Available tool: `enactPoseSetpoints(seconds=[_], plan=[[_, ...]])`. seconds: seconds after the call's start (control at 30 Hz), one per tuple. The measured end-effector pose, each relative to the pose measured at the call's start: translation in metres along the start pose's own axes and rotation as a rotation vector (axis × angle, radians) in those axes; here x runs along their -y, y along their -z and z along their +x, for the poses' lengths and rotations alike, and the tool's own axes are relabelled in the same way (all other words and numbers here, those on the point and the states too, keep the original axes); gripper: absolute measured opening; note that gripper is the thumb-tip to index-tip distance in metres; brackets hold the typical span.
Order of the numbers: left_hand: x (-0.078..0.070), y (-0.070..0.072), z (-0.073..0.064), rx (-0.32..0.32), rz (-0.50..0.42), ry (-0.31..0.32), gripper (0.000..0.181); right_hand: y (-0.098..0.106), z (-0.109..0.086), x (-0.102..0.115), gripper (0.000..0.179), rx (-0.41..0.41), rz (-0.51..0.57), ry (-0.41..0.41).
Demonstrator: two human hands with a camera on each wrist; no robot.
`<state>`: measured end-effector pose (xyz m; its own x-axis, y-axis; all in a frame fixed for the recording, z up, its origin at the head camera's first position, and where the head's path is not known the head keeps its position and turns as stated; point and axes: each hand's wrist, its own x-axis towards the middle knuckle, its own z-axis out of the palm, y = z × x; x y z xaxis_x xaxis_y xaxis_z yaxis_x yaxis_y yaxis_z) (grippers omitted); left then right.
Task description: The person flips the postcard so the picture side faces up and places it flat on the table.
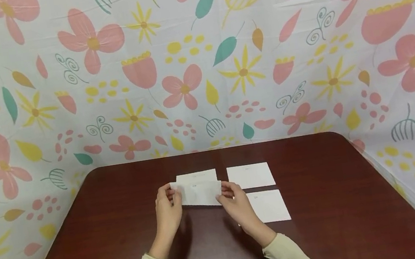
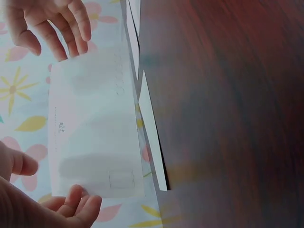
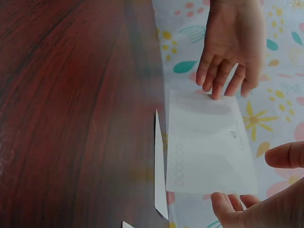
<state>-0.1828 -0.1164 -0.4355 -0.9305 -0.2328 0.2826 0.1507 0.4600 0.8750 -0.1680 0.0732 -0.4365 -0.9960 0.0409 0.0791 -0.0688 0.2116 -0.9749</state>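
A white envelope (image 1: 199, 194) is held up off the table between both hands, its front tilted toward me. Small printed marks, a row of faint circles and a square outline show on it in the left wrist view (image 2: 95, 137). My left hand (image 1: 168, 213) holds the left end, thumb near the front face and fingers at the edge. At the opposite end, my right hand (image 1: 241, 208) holds it in the same way. Behind it lies another white envelope (image 1: 198, 176), partly hidden by the held one.
Two more white envelopes, a far one (image 1: 251, 176) and a nearer one (image 1: 270, 207), lie to the right, the nearer partly behind my right hand. The dark red-brown table (image 1: 345, 216) ends at a floral cloth (image 1: 181, 61) at the back and sides.
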Motion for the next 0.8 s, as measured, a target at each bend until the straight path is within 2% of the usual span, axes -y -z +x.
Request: enactPoseSetpoints(seconds=[0.17, 0.4, 0.63, 0.8], plan=[[0.001, 0.001, 0.000, -0.016, -0.029, 0.027, 0.029, -0.001, -0.003, -0.001, 0.046, -0.003, 0.017, -0.021], [0.005, 0.008, 0.002, -0.016, 0.008, 0.042, 0.031, -0.001, -0.002, -0.005, 0.042, -0.022, 0.005, -0.013], [0.008, 0.015, 0.005, -0.028, 0.087, -0.014, 0.010, 0.001, 0.000, -0.006, 0.032, -0.090, -0.007, 0.024], [0.010, 0.020, 0.006, 0.008, 0.141, -0.045, 0.007, 0.001, 0.004, -0.006, 0.024, -0.090, 0.023, 0.048]])
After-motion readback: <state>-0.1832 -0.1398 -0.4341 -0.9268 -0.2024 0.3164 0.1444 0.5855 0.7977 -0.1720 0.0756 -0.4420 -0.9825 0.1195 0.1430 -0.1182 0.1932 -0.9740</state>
